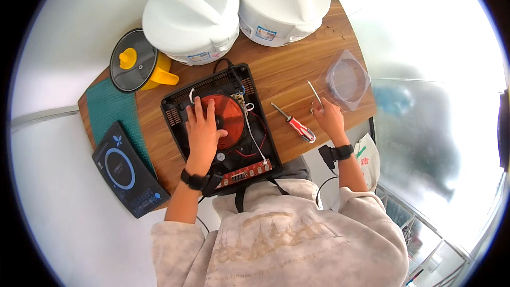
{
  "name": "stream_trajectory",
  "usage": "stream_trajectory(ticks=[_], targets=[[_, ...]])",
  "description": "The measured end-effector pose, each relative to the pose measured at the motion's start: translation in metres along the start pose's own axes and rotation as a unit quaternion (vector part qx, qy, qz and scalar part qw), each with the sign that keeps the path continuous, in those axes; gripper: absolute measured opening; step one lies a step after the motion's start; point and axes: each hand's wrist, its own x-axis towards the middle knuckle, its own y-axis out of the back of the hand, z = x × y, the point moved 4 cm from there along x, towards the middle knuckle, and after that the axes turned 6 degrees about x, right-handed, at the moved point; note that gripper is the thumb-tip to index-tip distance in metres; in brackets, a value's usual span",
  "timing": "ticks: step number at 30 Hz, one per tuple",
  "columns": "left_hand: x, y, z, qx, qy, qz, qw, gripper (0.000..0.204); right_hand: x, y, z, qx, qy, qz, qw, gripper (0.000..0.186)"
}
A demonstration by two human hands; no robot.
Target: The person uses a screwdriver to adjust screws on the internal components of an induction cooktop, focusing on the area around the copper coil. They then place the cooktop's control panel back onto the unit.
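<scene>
An induction cooker base (218, 162) lies opened on the wooden table, its round copper-coloured coil (229, 119) and wiring exposed. My left hand (201, 130) lies on the left part of the coil with its fingers spread, hiding some of it. At the cooker's near end is a red circuit board (244, 174). To the right, my right hand (330, 119) is low over the table, its fingers closed around the lower end of a thin white strip (314, 92). Between that hand and the cooker lies a red-and-white-handled screwdriver (300, 128).
Two white rice cookers (183, 18) stand at the back. A dark-lidded pot with yellow handles (139, 64) is at the left, by a green mat (109, 106). A black glass cooktop panel (129, 170) overhangs the left edge. Beyond my right hand sits a transparent container (348, 79).
</scene>
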Motion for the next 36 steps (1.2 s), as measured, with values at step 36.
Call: stream_trajectory(ticks=[36], targets=[[0.003, -0.011, -0.009, -0.015, 0.056, -0.048, 0.997, 0.103, -0.004, -0.026, 0.008, -0.037, 0.005, 0.094, 0.995, 0.018]])
